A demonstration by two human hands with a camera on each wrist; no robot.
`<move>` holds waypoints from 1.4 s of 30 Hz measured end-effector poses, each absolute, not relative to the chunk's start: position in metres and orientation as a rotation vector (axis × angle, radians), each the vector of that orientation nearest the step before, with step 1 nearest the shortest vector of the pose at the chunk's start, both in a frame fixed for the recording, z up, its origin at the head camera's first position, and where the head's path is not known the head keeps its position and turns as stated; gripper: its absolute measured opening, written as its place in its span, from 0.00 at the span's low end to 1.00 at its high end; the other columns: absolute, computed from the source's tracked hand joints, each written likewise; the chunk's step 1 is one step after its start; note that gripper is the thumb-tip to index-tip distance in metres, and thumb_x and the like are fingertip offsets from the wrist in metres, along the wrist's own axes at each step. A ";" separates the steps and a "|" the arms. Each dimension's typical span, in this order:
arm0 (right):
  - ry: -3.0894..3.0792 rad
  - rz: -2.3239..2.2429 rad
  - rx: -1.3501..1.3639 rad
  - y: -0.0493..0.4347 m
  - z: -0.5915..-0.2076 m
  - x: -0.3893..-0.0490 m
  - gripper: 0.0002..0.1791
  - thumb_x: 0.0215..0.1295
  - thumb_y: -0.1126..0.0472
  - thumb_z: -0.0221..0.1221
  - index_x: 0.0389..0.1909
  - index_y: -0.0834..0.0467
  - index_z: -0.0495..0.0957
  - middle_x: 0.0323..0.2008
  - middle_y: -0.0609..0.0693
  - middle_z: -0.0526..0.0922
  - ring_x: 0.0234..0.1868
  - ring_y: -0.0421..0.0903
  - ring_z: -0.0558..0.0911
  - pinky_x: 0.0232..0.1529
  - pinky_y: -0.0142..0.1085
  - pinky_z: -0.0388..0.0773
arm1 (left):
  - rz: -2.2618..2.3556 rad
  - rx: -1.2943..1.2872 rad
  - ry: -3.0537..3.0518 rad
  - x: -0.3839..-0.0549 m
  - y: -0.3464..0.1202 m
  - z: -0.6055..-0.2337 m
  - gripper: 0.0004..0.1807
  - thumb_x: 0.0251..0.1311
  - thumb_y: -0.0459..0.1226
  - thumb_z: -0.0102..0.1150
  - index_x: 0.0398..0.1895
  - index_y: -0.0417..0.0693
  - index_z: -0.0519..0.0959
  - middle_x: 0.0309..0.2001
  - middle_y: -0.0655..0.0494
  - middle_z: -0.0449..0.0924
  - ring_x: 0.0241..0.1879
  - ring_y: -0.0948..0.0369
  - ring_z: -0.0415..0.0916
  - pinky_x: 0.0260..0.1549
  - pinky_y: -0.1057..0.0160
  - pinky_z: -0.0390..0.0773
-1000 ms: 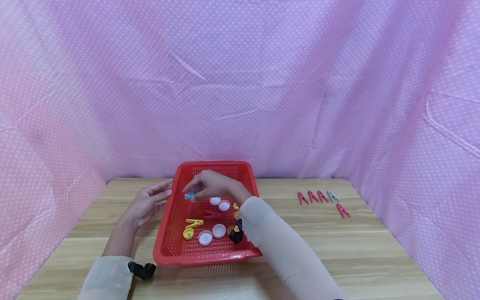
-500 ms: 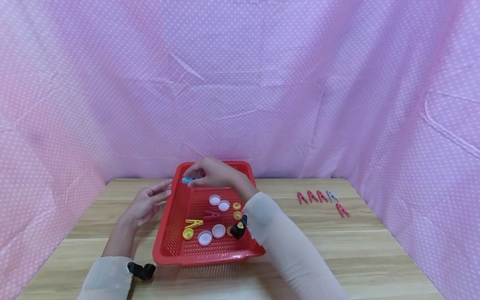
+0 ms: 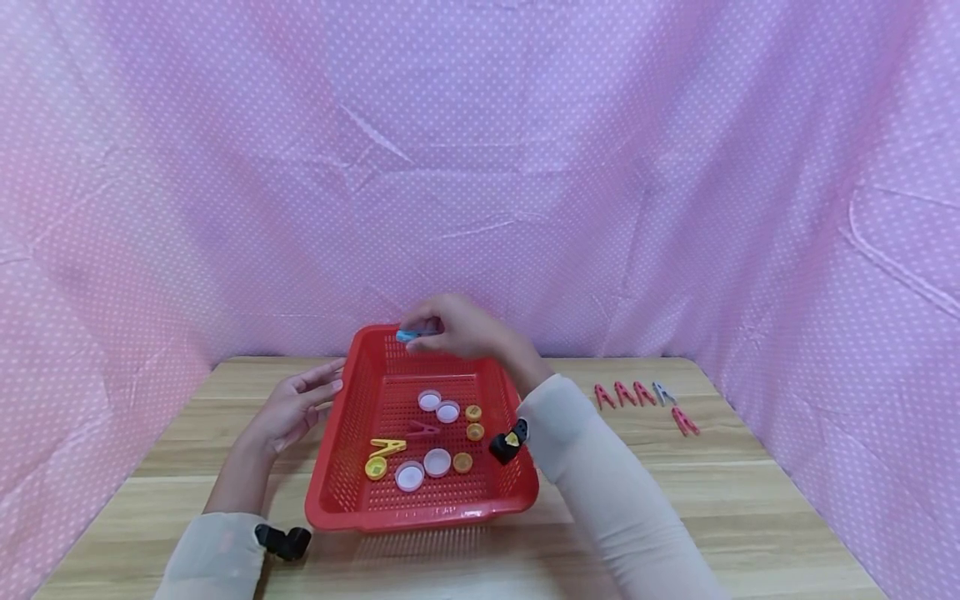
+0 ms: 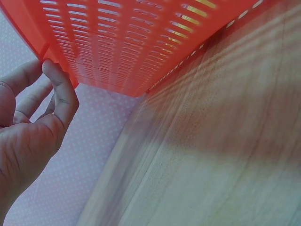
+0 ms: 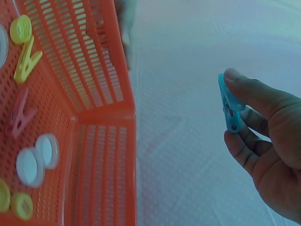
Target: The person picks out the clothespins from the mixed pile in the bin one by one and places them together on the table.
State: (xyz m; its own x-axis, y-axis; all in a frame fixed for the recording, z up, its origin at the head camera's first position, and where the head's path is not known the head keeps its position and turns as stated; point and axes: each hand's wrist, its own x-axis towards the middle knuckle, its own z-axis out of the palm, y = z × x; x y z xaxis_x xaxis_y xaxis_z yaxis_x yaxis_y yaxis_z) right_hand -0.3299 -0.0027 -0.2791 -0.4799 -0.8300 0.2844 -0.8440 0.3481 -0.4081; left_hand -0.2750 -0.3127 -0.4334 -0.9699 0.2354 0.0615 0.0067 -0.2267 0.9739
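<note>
A light blue clothespin (image 3: 406, 336) is pinched between the thumb and fingers of my right hand (image 3: 468, 327), above the far rim of a red perforated basket (image 3: 420, 520). The right wrist view shows the clothespin (image 5: 230, 106) whole, beyond the basket wall. My left hand (image 3: 291, 410) is at the basket's left side; in the left wrist view its thumb and finger pinch the rim. Inside the basket lie a yellow clothespin (image 3: 388, 447), a dark pink clothespin (image 3: 423, 429), several white round caps (image 3: 437, 462) and several yellow-orange caps (image 3: 462, 462).
On the right of the wooden table (image 3: 720, 508), several pink clothespins (image 3: 625, 393) stand in a row with one grey-blue clothespin (image 3: 663, 392). Another pink clothespin (image 3: 685, 421) lies just in front. A pink dotted cloth (image 3: 480, 167) hangs behind and at the sides.
My right hand has lifted the blue clothespin from inside the basket, up and away, then rightward over the far rim. My left hand has stayed at the basket's left rim.
</note>
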 end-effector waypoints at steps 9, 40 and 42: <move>-2.617 0.783 1.446 0.037 -0.276 -0.335 0.14 0.68 0.59 0.68 0.52 0.58 0.87 0.38 0.46 0.84 0.34 0.41 0.76 0.36 0.32 0.76 | 2.328 0.278 1.860 -0.276 -0.313 -0.433 0.30 0.74 0.31 0.56 0.77 0.38 0.63 0.55 0.59 0.83 0.51 0.63 0.83 0.51 0.60 0.85; -2.747 0.668 1.056 0.207 -0.322 -0.337 0.14 0.65 0.62 0.70 0.50 0.61 0.87 0.37 0.47 0.85 0.36 0.42 0.79 0.37 0.37 0.80 | 2.336 0.280 1.861 -0.275 -0.312 -0.433 0.30 0.74 0.30 0.56 0.77 0.38 0.63 0.55 0.60 0.84 0.50 0.63 0.84 0.51 0.59 0.85; -2.757 0.659 1.029 0.218 -0.327 -0.336 0.14 0.65 0.62 0.70 0.49 0.61 0.87 0.37 0.47 0.85 0.35 0.42 0.79 0.37 0.36 0.80 | 2.337 0.283 1.859 -0.275 -0.312 -0.433 0.30 0.74 0.30 0.56 0.77 0.38 0.63 0.55 0.60 0.84 0.50 0.64 0.84 0.51 0.59 0.85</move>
State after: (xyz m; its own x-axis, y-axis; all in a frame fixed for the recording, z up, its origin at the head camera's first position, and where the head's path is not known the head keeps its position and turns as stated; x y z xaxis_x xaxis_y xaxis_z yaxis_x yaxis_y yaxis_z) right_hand -0.3363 0.2179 -0.3267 -0.7600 -0.5941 0.2636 -0.6491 0.6726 -0.3553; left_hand -0.2748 -0.3124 -0.4331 -0.9723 0.2262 0.0585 0.0062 -0.2257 0.9742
